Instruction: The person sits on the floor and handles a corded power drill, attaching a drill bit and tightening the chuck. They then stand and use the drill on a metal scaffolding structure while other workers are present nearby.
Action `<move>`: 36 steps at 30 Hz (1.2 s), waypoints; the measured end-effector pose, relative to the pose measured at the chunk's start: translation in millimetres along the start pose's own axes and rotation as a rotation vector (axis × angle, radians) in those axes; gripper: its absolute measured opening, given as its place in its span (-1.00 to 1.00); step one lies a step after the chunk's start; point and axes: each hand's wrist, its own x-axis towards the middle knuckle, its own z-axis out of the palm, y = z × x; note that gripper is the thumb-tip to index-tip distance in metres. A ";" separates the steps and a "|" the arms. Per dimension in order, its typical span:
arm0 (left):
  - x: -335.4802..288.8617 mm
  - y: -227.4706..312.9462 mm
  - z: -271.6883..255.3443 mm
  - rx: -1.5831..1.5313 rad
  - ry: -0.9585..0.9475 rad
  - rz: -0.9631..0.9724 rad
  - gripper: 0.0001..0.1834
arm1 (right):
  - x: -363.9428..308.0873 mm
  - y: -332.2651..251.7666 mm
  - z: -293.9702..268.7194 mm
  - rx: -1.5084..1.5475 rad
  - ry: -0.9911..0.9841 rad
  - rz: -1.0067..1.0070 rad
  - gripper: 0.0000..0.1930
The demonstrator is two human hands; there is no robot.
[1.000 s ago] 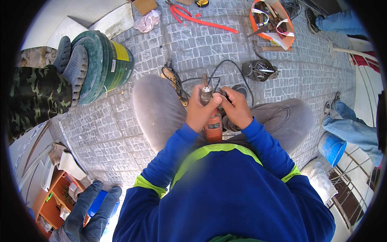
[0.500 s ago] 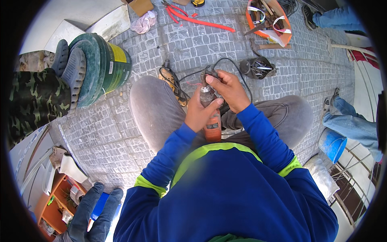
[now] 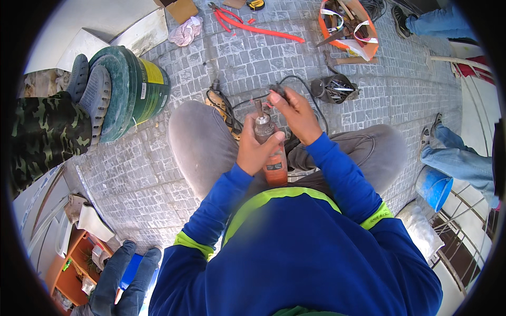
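Note:
My left hand (image 3: 253, 150) is wrapped round an orange power tool (image 3: 275, 167) that stands upright between my crossed legs. From the tool's grey neck a narrow metal tip (image 3: 259, 108) points away from me. Just right of that tip, my right hand (image 3: 299, 117) pinches a small dark piece (image 3: 279, 90); its exact kind is unclear. Small red bits show by its fingertips. Beyond my left knee lies a yellow tool (image 3: 231, 126) with a dark cord, partly hidden by the knee. A black cord (image 3: 308, 84) loops behind my right hand.
A dark pouch of metal bits (image 3: 337, 88), a hammer (image 3: 353, 61) and an orange tool bag (image 3: 322, 23) lie ahead right. Red-handled cutters (image 3: 258, 30) are ahead. At left, someone's shoes rest on a green bucket (image 3: 142, 100). A blue bucket (image 3: 436, 189) and other people's legs are right.
My right hand has moved off the tool's tip, slightly to the right, with the dark piece in its fingers. The tip now shows bare, and the tool leans a little left.

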 end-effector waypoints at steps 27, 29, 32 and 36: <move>0.1 0.5 -31.6 -0.497 -0.233 -0.052 -0.44 | -36.1 -6.6 -18.0 -0.338 -0.202 -0.267 -0.79; -0.1 1.3 -32.2 -0.492 -0.258 -0.044 -0.44 | -35.9 -7.0 -18.9 -0.348 -0.203 -0.275 -0.79; -0.1 2.4 -31.1 -0.485 -0.280 -0.029 -0.44 | -36.0 -8.9 -20.7 -0.371 -0.192 -0.260 -0.80; 0.0 3.8 -28.1 -0.469 -0.283 -0.019 -0.43 | -35.1 -10.5 -22.6 -0.391 -0.202 -0.257 -0.82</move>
